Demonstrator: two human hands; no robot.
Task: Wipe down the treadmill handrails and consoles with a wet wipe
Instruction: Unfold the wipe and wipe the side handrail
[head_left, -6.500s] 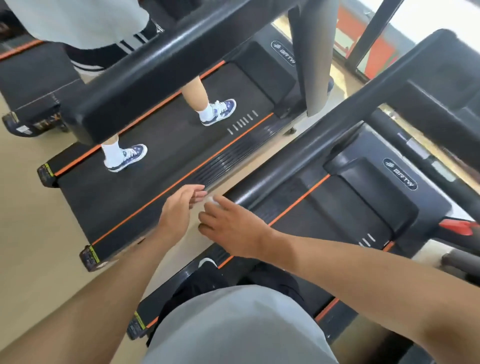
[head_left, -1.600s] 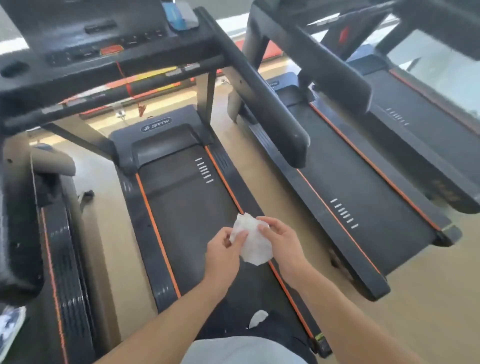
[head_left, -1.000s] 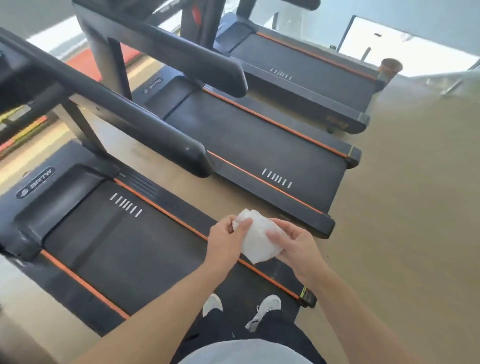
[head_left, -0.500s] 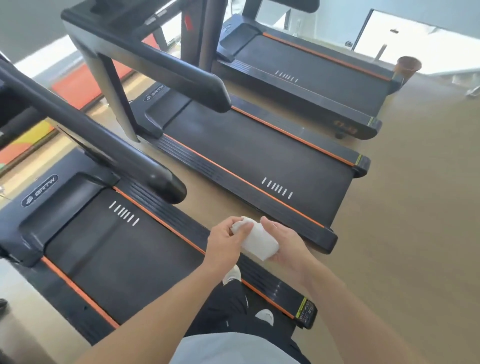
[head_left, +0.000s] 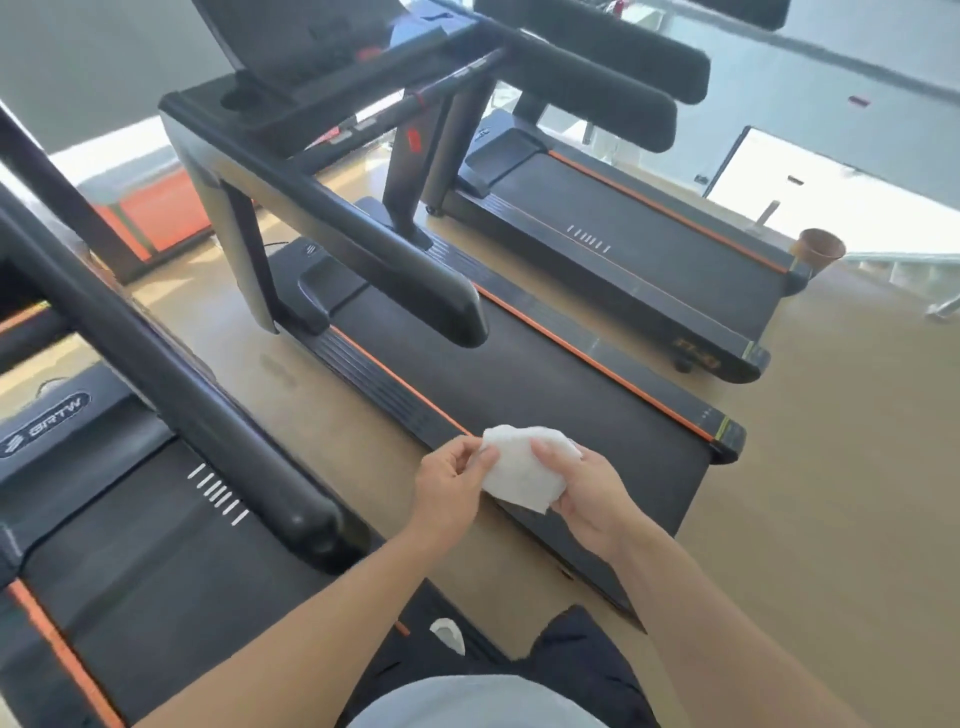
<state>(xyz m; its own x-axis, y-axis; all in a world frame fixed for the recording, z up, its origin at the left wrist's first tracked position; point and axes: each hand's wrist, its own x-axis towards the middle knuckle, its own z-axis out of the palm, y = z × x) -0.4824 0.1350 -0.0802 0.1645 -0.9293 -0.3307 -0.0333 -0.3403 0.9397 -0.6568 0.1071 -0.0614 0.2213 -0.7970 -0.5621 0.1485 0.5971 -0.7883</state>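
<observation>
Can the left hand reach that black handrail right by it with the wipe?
Probably yes. The left hand pinches the wipe with the right hand, and the nearest handrail ends just beside it with nothing between.

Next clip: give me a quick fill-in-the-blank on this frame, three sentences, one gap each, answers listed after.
1. Both the left hand and the right hand hold a crumpled ____ wet wipe.
2. Each black treadmill belt is edged by thin stripes of the colour ____.
3. The wipe is held in the air, touching ____ of the black padded handrails.

Missing words: white; orange; none
</observation>
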